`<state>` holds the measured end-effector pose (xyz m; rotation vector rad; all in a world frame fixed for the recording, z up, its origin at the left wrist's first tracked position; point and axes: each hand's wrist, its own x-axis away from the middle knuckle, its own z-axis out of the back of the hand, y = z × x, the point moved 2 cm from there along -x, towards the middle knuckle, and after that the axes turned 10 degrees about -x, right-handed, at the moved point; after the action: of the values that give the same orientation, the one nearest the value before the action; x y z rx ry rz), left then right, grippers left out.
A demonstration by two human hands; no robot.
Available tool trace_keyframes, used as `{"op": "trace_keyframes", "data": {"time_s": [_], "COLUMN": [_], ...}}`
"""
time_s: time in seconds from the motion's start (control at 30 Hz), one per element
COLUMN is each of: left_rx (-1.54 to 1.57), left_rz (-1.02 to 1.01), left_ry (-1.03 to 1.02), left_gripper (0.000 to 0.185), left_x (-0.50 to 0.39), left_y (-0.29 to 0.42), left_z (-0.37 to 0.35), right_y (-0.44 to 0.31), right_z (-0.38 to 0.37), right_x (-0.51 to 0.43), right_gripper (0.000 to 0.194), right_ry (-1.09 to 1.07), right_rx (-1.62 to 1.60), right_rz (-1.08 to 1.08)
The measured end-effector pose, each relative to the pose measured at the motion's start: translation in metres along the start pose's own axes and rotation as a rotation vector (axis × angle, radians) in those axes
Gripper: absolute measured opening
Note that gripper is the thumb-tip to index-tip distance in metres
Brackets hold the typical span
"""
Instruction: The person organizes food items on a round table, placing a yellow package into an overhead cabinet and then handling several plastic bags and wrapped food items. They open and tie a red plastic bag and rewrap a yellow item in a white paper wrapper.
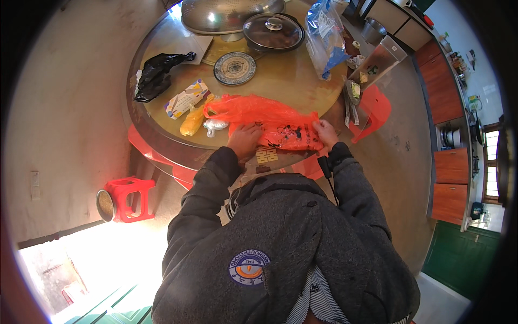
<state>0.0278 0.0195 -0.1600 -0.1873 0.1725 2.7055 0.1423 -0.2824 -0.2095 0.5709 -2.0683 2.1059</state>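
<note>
A red plastic bag [289, 131] with dark printing lies spread along the near edge of a round table [295, 87]. My right hand [326, 134] pinches the bag's right end between thumb and fingers. Flat against its lower left part rests my left hand [245, 140], and whether those fingers grip the film is not clear. Just left of the bag are a knotted yellow plastic bag [192, 121] and a small clear knotted bag [215, 125]. A patterned tissue box [186, 99] lies behind them.
Farther back are a patterned plate [234, 68], a lidded pan [274, 32], a metal colander [230, 16], a black plastic bag [156, 77] and a clear-and-blue plastic bag [325, 38]. Red stools [139, 198] stand around the table. A clear bin [378, 62] is at right.
</note>
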Motion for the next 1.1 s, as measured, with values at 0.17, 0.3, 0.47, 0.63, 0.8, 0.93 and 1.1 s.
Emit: {"op": "trace_keyframes", "data": {"time_s": [0.17, 0.3, 0.47, 0.63, 0.8, 0.93, 1.1], "left_rx": [0.037, 0.207, 0.18, 0.157, 0.08, 0.115, 0.235], "left_rz": [0.103, 0.147, 0.182, 0.267, 0.315, 0.346, 0.323], "left_ry": [-0.322, -0.196, -0.233, -0.284, -0.319, -0.374, -0.466], "left_gripper": [0.03, 0.022, 0.022, 0.025, 0.029, 0.033, 0.035], "left_x": [-0.016, -0.032, -0.038, -0.043, -0.049, -0.049, -0.055], "left_y": [-0.001, -0.013, -0.039, -0.048, -0.046, -0.053, -0.063], "left_z": [0.022, 0.025, 0.009, -0.007, -0.016, -0.014, -0.01], "right_y": [-0.063, -0.073, -0.049, -0.049, -0.047, -0.022, 0.007], "right_z": [-0.006, -0.015, -0.017, -0.024, -0.032, -0.018, -0.001], "right_x": [0.065, 0.093, 0.055, 0.069, 0.066, 0.039, 0.031], "right_gripper": [0.054, 0.057, 0.04, 0.034, 0.03, 0.028, 0.032], "right_ry": [-0.031, -0.249, -0.251, -0.182, -0.133, -0.135, -0.072], "right_rx": [0.421, 0.995, 0.996, 0.922, 0.715, 0.579, 0.789], "right_rz": [0.655, 1.06, 0.786, 0.857, 0.907, 0.704, 0.607]}}
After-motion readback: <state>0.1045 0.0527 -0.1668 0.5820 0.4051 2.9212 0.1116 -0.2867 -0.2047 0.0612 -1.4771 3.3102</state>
